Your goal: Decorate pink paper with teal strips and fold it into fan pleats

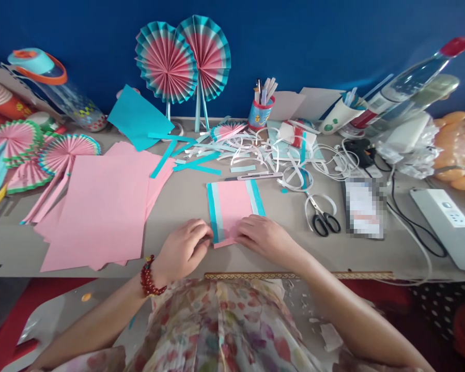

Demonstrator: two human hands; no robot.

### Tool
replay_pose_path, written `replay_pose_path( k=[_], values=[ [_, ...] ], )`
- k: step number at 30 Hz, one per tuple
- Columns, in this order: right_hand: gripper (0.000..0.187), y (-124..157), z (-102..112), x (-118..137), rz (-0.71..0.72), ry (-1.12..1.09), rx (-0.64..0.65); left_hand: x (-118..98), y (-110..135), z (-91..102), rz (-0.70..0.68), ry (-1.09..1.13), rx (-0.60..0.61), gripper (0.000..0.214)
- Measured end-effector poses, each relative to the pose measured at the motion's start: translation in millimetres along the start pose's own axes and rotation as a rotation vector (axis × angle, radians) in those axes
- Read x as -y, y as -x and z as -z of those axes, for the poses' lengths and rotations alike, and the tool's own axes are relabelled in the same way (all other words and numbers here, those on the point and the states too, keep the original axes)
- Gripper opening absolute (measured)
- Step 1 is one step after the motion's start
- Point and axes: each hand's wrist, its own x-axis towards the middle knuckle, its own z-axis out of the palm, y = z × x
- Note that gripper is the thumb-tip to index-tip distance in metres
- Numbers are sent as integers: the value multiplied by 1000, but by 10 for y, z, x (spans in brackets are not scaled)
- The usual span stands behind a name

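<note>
A pink paper sheet (234,204) with white and teal stripes down both sides lies on the grey table (186,199) in front of me. My left hand (184,248) pinches its near left corner, fingers curled on the fold. At the near right edge my right hand (263,235) presses and pinches the same sheet. The near edge of the sheet looks folded up under my fingers. A red bead bracelet (150,278) is on my left wrist.
A stack of pink sheets (101,206) lies left. Finished paper fans stand at the back (182,59) and lie at the far left (31,155). Scissors (323,219), paper strips (236,147), a pen cup (260,111), a glue gun (358,150), cables and a power strip (445,217) sit right.
</note>
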Motion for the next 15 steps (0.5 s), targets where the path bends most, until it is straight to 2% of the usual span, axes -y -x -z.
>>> replay_pose_path(
  k=[3, 7, 15],
  values=[
    [28, -16, 7, -11, 12, -30, -15, -41, -28, -67, -14, -10, -41, 17],
    [28, -3, 30, -6, 46, -51, -14, -21, -73, -156, -49, -87, -15, 21],
    [26, 179, -19, -164, -40, 96, -32, -16, -57, -96, -28, -82, 26, 17]
  ],
)
